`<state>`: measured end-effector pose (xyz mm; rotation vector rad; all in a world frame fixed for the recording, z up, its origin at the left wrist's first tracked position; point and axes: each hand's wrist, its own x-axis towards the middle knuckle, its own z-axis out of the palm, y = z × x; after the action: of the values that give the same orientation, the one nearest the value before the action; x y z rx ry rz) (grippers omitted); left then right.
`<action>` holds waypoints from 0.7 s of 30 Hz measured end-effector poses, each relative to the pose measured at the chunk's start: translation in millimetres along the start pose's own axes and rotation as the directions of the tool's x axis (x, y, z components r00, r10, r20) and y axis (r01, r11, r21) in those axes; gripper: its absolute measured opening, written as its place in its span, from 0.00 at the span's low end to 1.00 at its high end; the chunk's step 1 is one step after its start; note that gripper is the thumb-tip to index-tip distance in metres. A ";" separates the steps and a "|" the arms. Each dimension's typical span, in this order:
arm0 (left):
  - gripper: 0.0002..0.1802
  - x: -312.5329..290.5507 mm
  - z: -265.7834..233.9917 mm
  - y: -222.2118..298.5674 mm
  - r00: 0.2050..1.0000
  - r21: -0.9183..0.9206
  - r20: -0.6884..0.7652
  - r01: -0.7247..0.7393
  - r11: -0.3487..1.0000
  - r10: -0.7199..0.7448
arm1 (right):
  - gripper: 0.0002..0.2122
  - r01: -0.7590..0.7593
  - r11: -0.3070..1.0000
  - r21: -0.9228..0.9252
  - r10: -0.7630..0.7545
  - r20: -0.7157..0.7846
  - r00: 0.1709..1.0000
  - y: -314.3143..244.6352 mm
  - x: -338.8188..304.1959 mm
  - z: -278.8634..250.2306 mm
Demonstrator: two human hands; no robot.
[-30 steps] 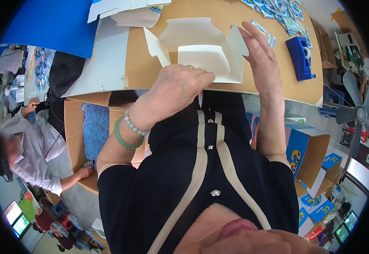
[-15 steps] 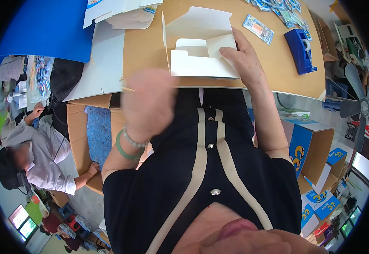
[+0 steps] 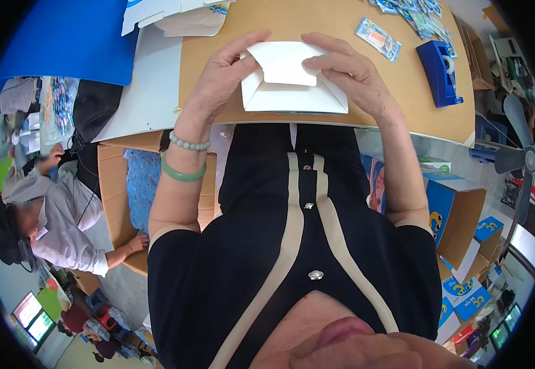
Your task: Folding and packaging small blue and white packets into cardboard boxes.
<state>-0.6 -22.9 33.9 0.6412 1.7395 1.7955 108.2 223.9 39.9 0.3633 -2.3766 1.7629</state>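
A small white cardboard box (image 3: pixel 295 100) stands at the near edge of the table. Its broad flap (image 3: pixel 287 64) is folded over toward me, with the tongue lying across the opening. My left hand (image 3: pixel 223 72) is closed on the left side of the box, its thumb by the flap and its fingers stretching along the back edge. My right hand (image 3: pixel 354 72) grips the right side, with thumb and fingers bent at the flap's edge. What lies inside the box is hidden.
On the tan table (image 3: pixel 218 61) are a blue tape dispenser (image 3: pixel 437 74), a flat packet (image 3: pixel 378 39), several more packets (image 3: pixel 418 21) and stacked white cartons (image 3: pixel 190 23). An open brown carton (image 3: pixel 110 203) with blue bags (image 3: pixel 141 190) stands at left, near a co-worker (image 3: pixel 64 221). Printed boxes stand at right.
My left hand has moved up from in front of the table to the box's left side. The raised lid flap is now folded down over the box. My right hand has shifted onto the flap.
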 end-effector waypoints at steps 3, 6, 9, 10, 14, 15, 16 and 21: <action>0.24 -0.6 -6.0 5.7 0.999 -0.085 0.037 0.036 0.996 -0.033 | 0.13 0.248 0.691 -0.679 -0.187 0.163 0.969 -18.4 1.2 -8.6; 0.24 1.2 -5.3 7.1 0.997 -0.043 0.051 0.057 0.997 -0.054 | 0.15 0.138 0.653 -0.745 -0.052 0.138 0.989 -34.7 14.8 -1.5; 0.24 4.0 2.9 6.5 0.997 0.127 0.039 0.059 0.990 -0.064 | 0.17 -0.018 0.585 -0.811 0.113 0.059 0.992 -42.1 26.8 17.2; 0.25 4.2 7.6 5.6 0.999 0.161 0.010 0.032 0.986 -0.034 | 0.18 -0.114 0.536 -0.836 0.205 -0.002 0.979 -43.6 31.0 23.2; 0.26 2.3 17.2 -1.2 0.993 0.217 -0.111 -0.023 0.976 0.048 | 0.22 -0.045 0.461 -0.886 0.161 0.034 0.986 -34.3 27.1 26.8; 0.26 2.1 17.9 -5.1 0.985 0.201 -0.164 -0.018 0.979 0.052 | 0.24 0.033 0.446 -0.894 0.100 0.086 0.991 -31.7 24.8 25.0; 0.26 1.9 17.8 -7.5 0.973 0.187 -0.223 -0.014 0.982 0.056 | 0.24 0.046 0.445 -0.894 0.095 0.099 0.991 -29.4 23.6 19.6; 0.25 2.2 19.9 -11.6 0.972 0.130 -0.223 -0.040 0.991 0.069 | 0.26 0.017 0.735 -0.678 0.124 0.159 0.979 -26.8 16.0 1.8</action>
<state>12.0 -6.7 23.1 0.5558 2.0176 1.8698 100.6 213.2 68.3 0.3650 -2.9749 0.7673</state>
